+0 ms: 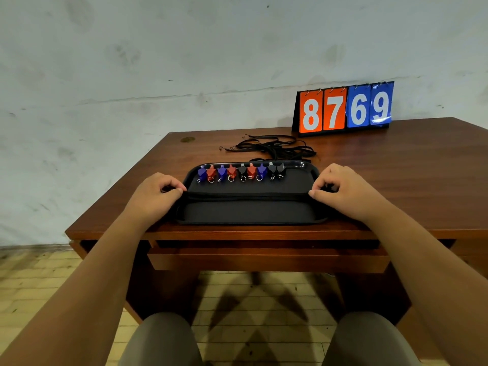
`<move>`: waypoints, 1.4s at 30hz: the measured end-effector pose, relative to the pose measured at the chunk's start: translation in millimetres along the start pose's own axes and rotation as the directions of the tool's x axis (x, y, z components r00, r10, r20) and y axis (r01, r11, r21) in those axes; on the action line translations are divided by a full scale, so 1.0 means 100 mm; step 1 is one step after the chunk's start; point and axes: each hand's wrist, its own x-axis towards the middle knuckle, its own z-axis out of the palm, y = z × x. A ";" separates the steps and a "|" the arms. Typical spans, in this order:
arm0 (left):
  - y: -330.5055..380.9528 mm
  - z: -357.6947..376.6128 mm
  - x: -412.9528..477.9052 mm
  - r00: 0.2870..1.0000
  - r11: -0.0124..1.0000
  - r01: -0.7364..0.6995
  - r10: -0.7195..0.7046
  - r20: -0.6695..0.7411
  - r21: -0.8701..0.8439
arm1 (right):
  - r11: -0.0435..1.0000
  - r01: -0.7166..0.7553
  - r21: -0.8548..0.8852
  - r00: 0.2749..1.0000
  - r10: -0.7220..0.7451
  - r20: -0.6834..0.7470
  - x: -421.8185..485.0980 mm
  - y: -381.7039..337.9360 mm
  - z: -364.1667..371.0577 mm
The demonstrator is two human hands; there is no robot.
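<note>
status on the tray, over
Left grip, right grip each pinching an end of the black mat on the tray. Nine whistles in a row behind it. Cords farther back, nothing in the way.

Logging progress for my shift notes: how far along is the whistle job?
Done: nine whistles stand in a row on the black tray. In hand: the left hand and right hand pinch the ends of the black fabric case. Left, likely: the black lanyards lie heaped behind, unattached.

whistles (241,172) in case (248,211), cords (274,147) behind, scoreboard (344,109) back right
</note>
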 end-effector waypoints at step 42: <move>1.95 1.55 1.74 0.934 0.934 -0.068 -0.064 0.351 0.351 | 0.840 -0.312 0.444 0.921 0.383 -0.078 1.08 0.45 -0.08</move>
